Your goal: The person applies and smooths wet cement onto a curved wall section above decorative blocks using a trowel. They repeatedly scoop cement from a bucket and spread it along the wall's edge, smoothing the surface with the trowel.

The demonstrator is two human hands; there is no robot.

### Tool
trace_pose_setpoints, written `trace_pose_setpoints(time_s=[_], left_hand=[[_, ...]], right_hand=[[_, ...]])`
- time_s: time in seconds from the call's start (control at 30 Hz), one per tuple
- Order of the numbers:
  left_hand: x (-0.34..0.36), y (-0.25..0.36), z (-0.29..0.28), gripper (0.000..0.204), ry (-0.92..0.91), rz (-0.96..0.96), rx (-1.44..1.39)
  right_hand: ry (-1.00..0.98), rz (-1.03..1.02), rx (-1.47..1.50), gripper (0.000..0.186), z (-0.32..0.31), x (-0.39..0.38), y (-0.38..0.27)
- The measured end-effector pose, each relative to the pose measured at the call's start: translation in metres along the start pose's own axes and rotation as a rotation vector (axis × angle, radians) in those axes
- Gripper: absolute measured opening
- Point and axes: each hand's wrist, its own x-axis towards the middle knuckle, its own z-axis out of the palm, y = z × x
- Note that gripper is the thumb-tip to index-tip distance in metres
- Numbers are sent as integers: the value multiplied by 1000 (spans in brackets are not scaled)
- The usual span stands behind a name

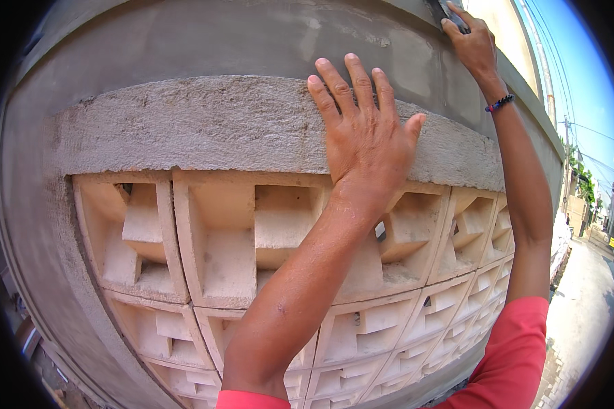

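Dark tool (441, 9), inside right grip (475, 49) grasping it, left grip (370, 133) released, spread before grey wall (198, 126)

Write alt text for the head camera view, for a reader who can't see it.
A person's raised right hand grips a dark hand tool high up by a grey plastered wall, while the open left hand is spread over a rougher band lower down. Below are cream blocks with openings; a sunlit lane runs off at right.
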Motion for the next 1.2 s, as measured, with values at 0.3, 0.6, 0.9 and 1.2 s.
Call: trace_pose_setpoints(time_s=[0.3, 0.6, 0.9, 1.2], left_hand=[[-2, 1, -5, 68, 17, 0, 26], [2, 11, 3, 68, -10, 1, 10], [0, 8, 3, 72, -21, 26, 176], [4, 20, 7, 76, -35, -9, 255]], right_hand=[[4, -108, 115, 38, 2, 6, -44], [94, 85, 48, 34, 28, 40, -41], [53, 211, -77, 41, -25, 0, 42], [-162, 598, -289, 51, -58, 1, 169]])
